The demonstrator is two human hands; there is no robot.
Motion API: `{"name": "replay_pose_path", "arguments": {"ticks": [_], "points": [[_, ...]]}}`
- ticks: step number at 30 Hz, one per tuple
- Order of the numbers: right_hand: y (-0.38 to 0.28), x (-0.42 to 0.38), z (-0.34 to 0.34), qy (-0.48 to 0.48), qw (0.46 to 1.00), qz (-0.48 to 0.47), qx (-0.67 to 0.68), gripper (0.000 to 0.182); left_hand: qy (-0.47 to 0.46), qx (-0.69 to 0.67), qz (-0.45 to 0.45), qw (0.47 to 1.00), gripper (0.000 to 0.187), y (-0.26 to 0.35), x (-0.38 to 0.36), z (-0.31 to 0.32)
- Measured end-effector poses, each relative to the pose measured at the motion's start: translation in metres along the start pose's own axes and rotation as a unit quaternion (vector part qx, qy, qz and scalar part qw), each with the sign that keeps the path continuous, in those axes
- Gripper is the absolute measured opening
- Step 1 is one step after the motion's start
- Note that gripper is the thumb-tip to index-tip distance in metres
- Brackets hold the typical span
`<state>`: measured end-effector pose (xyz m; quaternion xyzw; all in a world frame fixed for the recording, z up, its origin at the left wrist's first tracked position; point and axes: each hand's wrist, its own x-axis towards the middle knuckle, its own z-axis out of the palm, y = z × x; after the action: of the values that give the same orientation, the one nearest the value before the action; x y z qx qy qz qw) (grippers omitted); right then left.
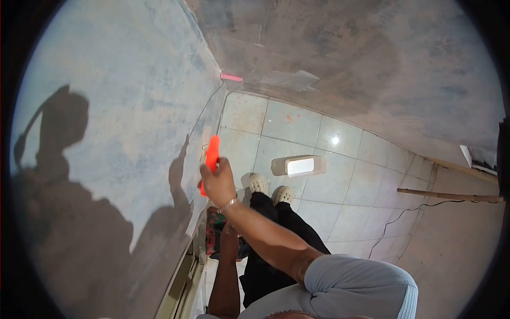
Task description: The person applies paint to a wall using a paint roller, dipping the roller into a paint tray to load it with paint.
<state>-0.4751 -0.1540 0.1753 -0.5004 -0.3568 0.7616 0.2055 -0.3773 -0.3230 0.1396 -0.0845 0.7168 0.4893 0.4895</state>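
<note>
From the head camera, the right hand is clamped on an orange tool, its edge against the wall near the corner. The left hand hangs low by a patterned cloth; whether it is open I cannot tell. Pressed too steeply, the tool could gouge the wall or slip. A tray sits on the floor beside the feet, easy to kick. No writing is legible.

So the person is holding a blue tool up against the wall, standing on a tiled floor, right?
Not quite: the tool is bright orange, not blue. The head view shows the right hand gripping it against the wall, with the tiled floor below, as you said.
</note>
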Motion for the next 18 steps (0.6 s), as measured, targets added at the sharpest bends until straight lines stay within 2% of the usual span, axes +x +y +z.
{"name": "replay_pose_path", "arguments": {"ticks": [1, 3, 4, 5, 6, 7, 8, 9, 10, 11, 13, 14, 16, 18], "points": [[0.013, -0.016, -0.008, -0.008, 1.000, 0.000, -0.030, 0.035, -0.001, 0.000, 0.003, 1.000, 0.030, -0.009, 0.002, -0.007], [0.055, -0.033, -0.026, -0.003, 0.993, -0.023, -0.113, 0.043, -0.025, 0.278, -0.060, 0.958, 0.037, -0.030, 0.010, -0.026], [0.081, -0.035, -0.038, 0.009, 0.985, -0.045, -0.168, 0.047, -0.025, 0.277, -0.058, 0.959, 0.037, -0.030, 0.011, -0.021], [0.106, -0.037, -0.051, 0.015, 0.975, -0.075, -0.209, 0.049, 0.014, 0.105, -0.006, 0.994, 0.036, -0.026, 0.010, -0.012], [0.129, -0.037, -0.066, 0.022, 0.962, -0.110, -0.248, 0.051, 0.049, -0.071, 0.051, 0.995, 0.035, -0.025, 0.020, -0.008], [0.147, -0.037, -0.087, -0.009, 0.952, -0.080, -0.294, 0.053, 0.044, -0.074, 0.061, 0.994, 0.035, -0.041, 0.040, -0.014], [0.174, -0.032, -0.106, -0.004, 0.941, -0.137, -0.311, 0.052, 0.036, -0.101, 0.014, 0.994, 0.035, -0.072, 0.060, -0.026], [0.198, -0.028, -0.128, -0.018, 0.937, -0.138, -0.321, 0.051, 0.028, -0.126, -0.037, 0.991, 0.035, -0.095, 0.077, -0.035], [0.223, -0.018, -0.149, -0.032, 0.932, -0.145, -0.332, 0.051, 0.002, -0.090, -0.040, 0.995, 0.037, -0.096, 0.090, -0.035], [0.252, -0.001, -0.169, -0.026, 0.901, -0.258, -0.348, 0.048, -0.006, -0.096, -0.025, 0.995, 0.037, -0.095, 0.110, -0.025], [0.269, 0.031, -0.191, -0.060, 0.923, -0.205, -0.321, 0.045, 0.014, 0.014, 0.140, 0.990, 0.037, -0.096, 0.142, -0.006], [0.281, 0.054, -0.195, -0.061, 0.921, -0.213, -0.321, 0.045, 0.011, -0.020, 0.154, 0.988, 0.034, -0.095, 0.161, 0.005], [0.298, 0.102, -0.200, 0.001, 0.914, -0.279, -0.295, 0.039, 0.007, -0.010, 0.177, 0.984, 0.032, -0.099, 0.192, 0.020], [0.310, 0.145, -0.203, 0.013, 0.912, -0.284, -0.296, 0.037, 0.009, -0.006, 0.202, 0.979, 0.031, -0.105, 0.219, 0.035]]}}
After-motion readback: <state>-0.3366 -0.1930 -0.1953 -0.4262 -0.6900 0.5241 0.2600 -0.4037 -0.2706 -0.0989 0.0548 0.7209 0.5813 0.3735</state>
